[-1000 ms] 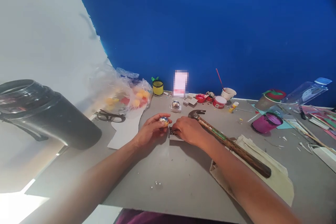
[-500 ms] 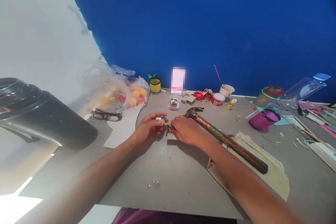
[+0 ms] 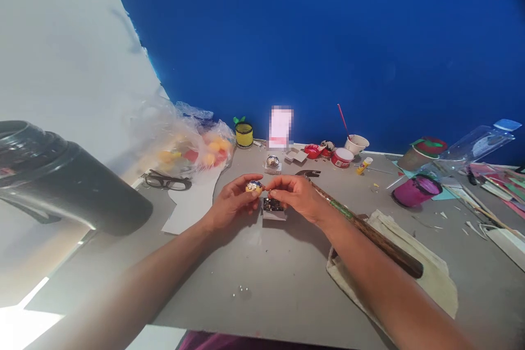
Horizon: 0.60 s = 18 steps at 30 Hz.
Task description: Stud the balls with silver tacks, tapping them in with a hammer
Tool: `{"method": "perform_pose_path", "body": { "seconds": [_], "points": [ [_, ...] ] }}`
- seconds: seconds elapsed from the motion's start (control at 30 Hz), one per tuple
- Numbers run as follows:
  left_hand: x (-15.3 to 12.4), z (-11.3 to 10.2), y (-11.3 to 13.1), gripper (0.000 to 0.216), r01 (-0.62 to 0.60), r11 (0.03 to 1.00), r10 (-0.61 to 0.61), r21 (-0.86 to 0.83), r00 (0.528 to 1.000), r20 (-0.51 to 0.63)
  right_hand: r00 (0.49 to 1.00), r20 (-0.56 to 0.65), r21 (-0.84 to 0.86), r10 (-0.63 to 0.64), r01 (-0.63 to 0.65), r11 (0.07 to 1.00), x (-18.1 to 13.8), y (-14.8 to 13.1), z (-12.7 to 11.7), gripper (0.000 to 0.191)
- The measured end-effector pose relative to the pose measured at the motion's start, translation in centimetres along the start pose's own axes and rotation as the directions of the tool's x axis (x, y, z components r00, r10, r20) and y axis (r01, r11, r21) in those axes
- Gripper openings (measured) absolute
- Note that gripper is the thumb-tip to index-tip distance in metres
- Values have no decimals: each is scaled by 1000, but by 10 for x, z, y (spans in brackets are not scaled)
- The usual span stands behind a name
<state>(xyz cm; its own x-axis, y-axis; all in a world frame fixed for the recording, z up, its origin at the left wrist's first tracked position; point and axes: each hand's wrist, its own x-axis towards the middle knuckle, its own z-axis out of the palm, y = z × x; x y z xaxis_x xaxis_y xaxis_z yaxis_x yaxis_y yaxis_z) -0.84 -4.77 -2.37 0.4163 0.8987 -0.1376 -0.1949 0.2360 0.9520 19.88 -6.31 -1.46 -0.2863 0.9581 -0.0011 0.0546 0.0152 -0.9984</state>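
Observation:
My left hand (image 3: 233, 202) is closed round a small yellow ball (image 3: 254, 187) partly covered with shiny silver pieces. My right hand (image 3: 297, 195) is raised beside it, thumb and forefinger pinched near the ball; what they pinch is too small to name. Just below the hands a small white paper (image 3: 274, 210) on the grey table carries a pile of dark glittering bits (image 3: 272, 204). A second shiny ball (image 3: 273, 162) rests on a little white stand farther back.
A hammer (image 3: 369, 232) lies slanted on a cream cloth (image 3: 426, 276) at right. Black glasses (image 3: 166, 181) and a plastic bag of coloured balls (image 3: 192, 147) are at left. A dark tumbler (image 3: 61, 175) looms near left. Pots, a purple cup (image 3: 414, 191) and paper scraps crowd the back and right.
My right hand has lifted off the paper with the glittering bits and moved up to the ball in my left hand. The pile is now uncovered.

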Motion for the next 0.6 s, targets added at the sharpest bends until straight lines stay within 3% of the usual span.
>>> {"method": "perform_pose_path", "body": {
  "seconds": [0.13,0.27,0.43,0.6],
  "points": [
    [-1,-2,-4,48,-109,990,107,91,994,21,999,23,265,23,-29,964,1,4,3,22],
    [-5,2,-1,46,-164,972,164,170,986,13,998,21,374,59,-62,925,2,8,7,27],
    [-9,7,1,45,-194,939,212,283,977,-33,996,-1,409,84,-76,909,3,10,8,30],
    [-12,5,-3,44,-192,932,213,307,976,-36,999,-23,309,33,-24,951,0,7,11,25]
  ]
}}
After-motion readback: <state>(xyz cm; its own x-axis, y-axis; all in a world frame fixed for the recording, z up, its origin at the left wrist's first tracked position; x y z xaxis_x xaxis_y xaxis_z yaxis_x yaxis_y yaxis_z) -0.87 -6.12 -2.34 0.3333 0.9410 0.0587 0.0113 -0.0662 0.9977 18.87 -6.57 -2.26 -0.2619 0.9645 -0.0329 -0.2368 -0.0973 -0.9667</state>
